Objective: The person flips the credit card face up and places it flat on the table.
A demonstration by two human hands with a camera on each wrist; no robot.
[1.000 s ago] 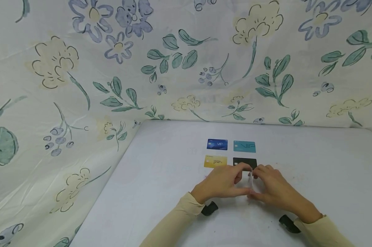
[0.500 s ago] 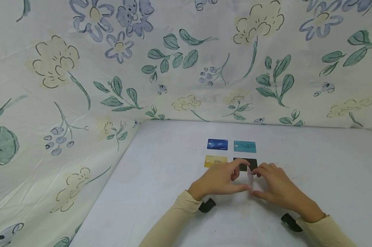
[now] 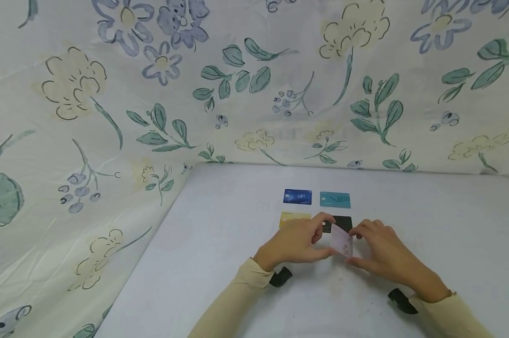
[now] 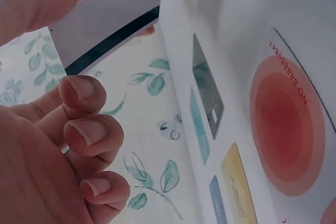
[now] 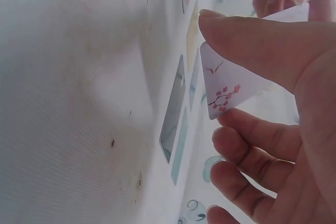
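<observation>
Above the table, a pale pink card [image 3: 342, 240] with red blossom branches is held tilted between both hands. My left hand [image 3: 294, 241] pinches its left end by the edges, thumb on one side and index finger opposite. My right hand [image 3: 383, 251] grips the other end the same way, its thumb [image 5: 252, 40] and index finger on opposite edges. The left wrist view reveals a dark stripe across the card's back. Just beyond the hands lie a black card [image 3: 343, 223] and a yellow card [image 3: 288, 217], each partly covered by the held card or left hand.
Farther back on the white table [image 3: 220, 211] lie a dark blue VIP card [image 3: 297, 196] and a teal card [image 3: 335, 200]. A white card with red circles [image 4: 286, 124] rests nearest the left wrist camera. Flowered cloth [image 3: 237, 108] rises behind and to the left.
The card has turned from edge-on until its pink blossom face shows in the head view. My left hand has shifted slightly left, the right hand slightly right.
</observation>
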